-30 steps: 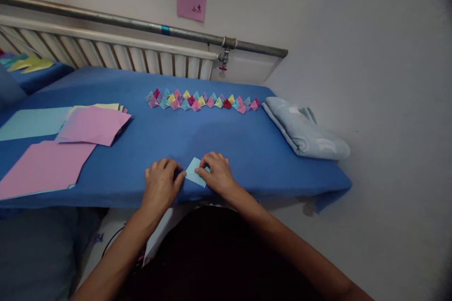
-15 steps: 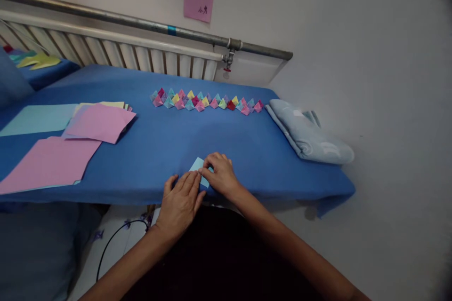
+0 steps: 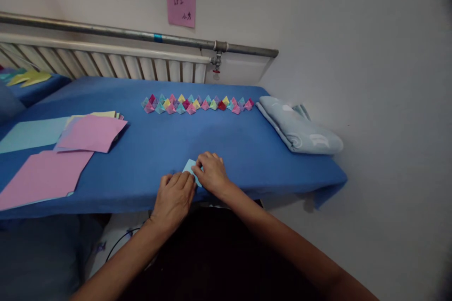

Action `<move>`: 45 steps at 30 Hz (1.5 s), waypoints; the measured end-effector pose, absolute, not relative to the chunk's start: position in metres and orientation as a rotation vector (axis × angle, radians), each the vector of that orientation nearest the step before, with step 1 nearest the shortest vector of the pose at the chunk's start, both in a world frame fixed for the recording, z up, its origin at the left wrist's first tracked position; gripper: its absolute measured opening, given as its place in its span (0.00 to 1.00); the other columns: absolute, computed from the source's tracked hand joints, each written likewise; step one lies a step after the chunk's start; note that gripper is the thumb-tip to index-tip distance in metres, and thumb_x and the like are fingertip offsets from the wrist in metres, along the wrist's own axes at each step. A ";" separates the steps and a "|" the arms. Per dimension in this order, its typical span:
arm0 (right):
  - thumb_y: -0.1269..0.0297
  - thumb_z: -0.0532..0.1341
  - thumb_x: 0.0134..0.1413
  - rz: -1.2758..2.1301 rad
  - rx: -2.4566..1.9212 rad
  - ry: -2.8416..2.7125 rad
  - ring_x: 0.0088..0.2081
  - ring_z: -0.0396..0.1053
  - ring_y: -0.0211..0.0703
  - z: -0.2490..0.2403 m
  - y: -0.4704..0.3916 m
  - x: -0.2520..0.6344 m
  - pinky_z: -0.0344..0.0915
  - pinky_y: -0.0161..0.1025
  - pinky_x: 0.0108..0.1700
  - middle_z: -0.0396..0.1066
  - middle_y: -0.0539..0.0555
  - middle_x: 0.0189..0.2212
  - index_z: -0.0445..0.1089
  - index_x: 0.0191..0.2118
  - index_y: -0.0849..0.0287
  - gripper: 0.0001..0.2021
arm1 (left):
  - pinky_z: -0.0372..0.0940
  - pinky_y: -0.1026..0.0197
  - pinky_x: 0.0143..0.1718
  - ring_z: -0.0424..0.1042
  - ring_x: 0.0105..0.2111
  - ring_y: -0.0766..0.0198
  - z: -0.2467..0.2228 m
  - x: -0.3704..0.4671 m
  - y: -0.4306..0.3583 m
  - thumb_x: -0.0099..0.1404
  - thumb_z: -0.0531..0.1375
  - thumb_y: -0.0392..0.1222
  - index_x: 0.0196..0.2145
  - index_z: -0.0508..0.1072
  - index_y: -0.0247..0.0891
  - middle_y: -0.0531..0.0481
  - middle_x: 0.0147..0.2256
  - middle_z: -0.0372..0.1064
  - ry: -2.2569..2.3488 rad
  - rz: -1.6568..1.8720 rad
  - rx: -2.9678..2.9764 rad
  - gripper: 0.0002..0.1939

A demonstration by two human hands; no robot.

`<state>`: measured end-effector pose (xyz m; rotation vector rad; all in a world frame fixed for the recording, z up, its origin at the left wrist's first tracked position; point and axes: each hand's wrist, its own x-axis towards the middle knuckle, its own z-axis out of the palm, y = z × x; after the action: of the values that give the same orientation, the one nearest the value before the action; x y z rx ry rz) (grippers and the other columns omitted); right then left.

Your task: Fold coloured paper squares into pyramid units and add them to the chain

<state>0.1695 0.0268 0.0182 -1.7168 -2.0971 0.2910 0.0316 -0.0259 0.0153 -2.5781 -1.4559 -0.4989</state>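
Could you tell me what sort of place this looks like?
Probably a plain room used for paper folding: a blue-covered table against a radiator, paper sheets, and a row of folded paper pieces.

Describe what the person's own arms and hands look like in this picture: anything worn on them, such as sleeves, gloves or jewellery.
Both arms are bare from the bottom edge of the picture to the fingers: no sleeves, gloves, watch or bracelet show. The left hand and the right hand carry no visible rings or markings. Dark clothing covers the body between the forearms.

Folded light-blue paper piece (image 3: 189, 167): small, flat, one corner showing, rest covered; near front edge of blue surface (image 3: 219, 141).
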 end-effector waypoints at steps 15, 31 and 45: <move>0.59 0.61 0.50 0.712 -1.619 -1.630 0.29 0.63 0.38 0.023 0.061 0.194 0.59 0.36 0.34 0.64 0.47 0.24 0.62 0.22 0.56 0.11 | 0.62 0.63 0.37 0.71 0.34 0.63 0.043 0.015 0.058 0.60 0.55 0.34 0.46 0.71 0.43 0.51 0.36 0.72 -1.568 -0.223 -3.059 0.16; 0.58 0.59 0.45 1.102 -1.343 -1.079 0.20 0.62 0.32 0.018 0.049 0.217 0.59 0.34 0.26 0.65 0.45 0.23 0.64 0.28 0.57 0.08 | 0.54 0.64 0.24 0.61 0.20 0.67 0.064 0.016 0.091 0.41 0.64 0.38 0.18 0.67 0.39 0.60 0.15 0.59 -2.115 -0.009 -3.220 0.07; 0.64 0.67 0.36 1.456 -1.139 -0.925 0.34 0.70 0.40 0.047 0.018 0.173 0.63 0.35 0.36 0.75 0.50 0.33 0.69 0.37 0.57 0.16 | 0.59 0.68 0.26 0.63 0.22 0.72 0.038 0.022 0.027 0.45 0.69 0.44 0.25 0.66 0.37 0.59 0.21 0.67 -2.577 -2.574 -2.554 0.15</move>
<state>0.1734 0.0184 0.0474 -1.1393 -0.9252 1.4561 0.0219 0.0274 0.0382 -2.5536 -2.5767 -2.5738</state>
